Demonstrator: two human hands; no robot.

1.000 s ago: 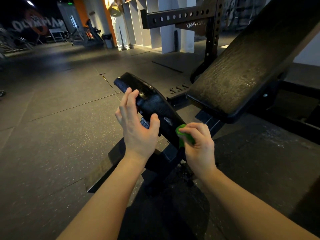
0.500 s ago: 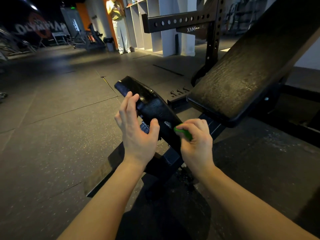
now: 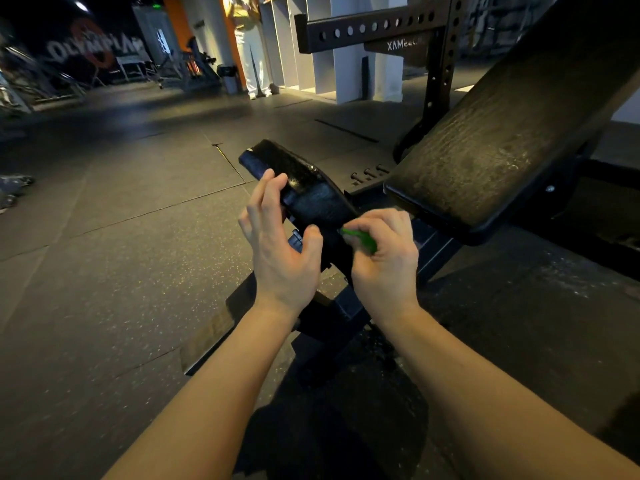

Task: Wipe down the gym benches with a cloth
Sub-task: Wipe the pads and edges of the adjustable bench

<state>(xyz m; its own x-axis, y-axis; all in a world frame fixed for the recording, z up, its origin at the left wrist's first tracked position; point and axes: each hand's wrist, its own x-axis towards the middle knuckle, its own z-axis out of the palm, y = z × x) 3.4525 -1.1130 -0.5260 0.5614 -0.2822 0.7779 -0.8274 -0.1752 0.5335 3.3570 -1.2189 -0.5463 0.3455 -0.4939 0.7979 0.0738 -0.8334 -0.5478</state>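
Right hand (image 3: 384, 258): fingers curled, gripping a bunched green cloth (image 3: 360, 239), of which only a small fold shows between thumb and forefinger. Cloth: pressed to the near right edge of the seat pad (image 3: 304, 188). Left hand (image 3: 280, 244): held loosely spread, fingers nearly straight along the pad's left edge, thumb tip on its near end, nothing closed in its grasp. Seat pad: black, glossy, tilted with its far end raised, lying between the two hands. Back pad (image 3: 502, 133): black, dull and streaked, steeply inclined, just right of the seat pad with a gap between them. Frame (image 3: 346, 310): black metal, under both pads, its foot bar flat on the floor (image 3: 121, 237). Floor: dark speckled rubber tiles with visible seams. Rack (image 3: 440, 64): black upright and cross beam with rows of holes, behind the back pad. Shelving (image 3: 346, 64): white, open-fronted, beyond the rack. Person (image 3: 251, 46): standing well apart at the shelving, light trousers. Wall sign (image 3: 97, 46): pale lettering, far left, blurred.
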